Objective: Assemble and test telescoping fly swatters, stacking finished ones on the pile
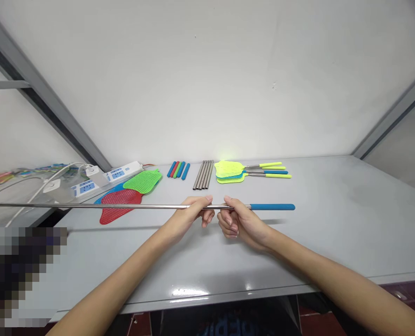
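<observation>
- The person's left hand (187,215) pinches a thin metal rod (158,206) between the thumb and the curled fingers
- The right hand (244,221) pinches the same rod near its blue grip (272,206), thumb on top, the other fingers curled inward
- The rod is held above the table (336,228), roughly parallel to its front edge; its long end runs out past the left edge and out of view, while the blue grip points to the right edge
- Toward the back left corner, a green swatter head (144,181) overlaps a red swatter head (118,212) and a blue one
- Near the back edge lie loose coloured grips (178,170), then a row of metal tubes (203,175), then stacked swatters (230,169), their handles toward the right edge
- A white power strip (123,172) lies by the back left corner
</observation>
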A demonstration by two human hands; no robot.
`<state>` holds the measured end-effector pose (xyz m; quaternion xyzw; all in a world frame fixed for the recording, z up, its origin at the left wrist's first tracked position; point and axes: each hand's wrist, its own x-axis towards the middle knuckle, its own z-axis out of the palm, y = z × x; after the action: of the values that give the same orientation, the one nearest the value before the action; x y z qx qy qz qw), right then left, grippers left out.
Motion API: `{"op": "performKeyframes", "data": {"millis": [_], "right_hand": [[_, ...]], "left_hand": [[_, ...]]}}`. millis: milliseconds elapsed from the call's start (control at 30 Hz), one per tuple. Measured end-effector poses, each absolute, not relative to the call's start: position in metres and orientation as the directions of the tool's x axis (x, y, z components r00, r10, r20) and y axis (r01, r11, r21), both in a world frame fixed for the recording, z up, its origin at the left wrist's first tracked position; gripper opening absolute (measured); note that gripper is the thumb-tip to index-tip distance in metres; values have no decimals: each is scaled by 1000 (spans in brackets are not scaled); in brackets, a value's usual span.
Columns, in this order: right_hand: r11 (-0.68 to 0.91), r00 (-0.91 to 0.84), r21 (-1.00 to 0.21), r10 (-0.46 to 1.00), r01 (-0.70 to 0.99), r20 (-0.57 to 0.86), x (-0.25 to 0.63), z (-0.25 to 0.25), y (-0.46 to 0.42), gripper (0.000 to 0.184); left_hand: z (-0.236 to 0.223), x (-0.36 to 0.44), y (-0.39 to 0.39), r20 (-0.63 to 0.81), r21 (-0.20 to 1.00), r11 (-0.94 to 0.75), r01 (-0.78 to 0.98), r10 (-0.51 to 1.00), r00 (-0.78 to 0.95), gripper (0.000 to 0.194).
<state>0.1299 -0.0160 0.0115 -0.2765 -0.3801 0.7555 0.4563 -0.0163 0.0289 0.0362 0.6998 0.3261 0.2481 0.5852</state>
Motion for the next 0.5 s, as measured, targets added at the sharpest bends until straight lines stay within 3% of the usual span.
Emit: {"op": "performKeyframes", "data": {"millis": [500], "right_hand": [[-270, -385, -836, 920, -477, -78, 130, 8, -15, 46]], "left_hand": [[35, -19, 30, -100, 988, -10, 151, 709, 698, 46]]}}
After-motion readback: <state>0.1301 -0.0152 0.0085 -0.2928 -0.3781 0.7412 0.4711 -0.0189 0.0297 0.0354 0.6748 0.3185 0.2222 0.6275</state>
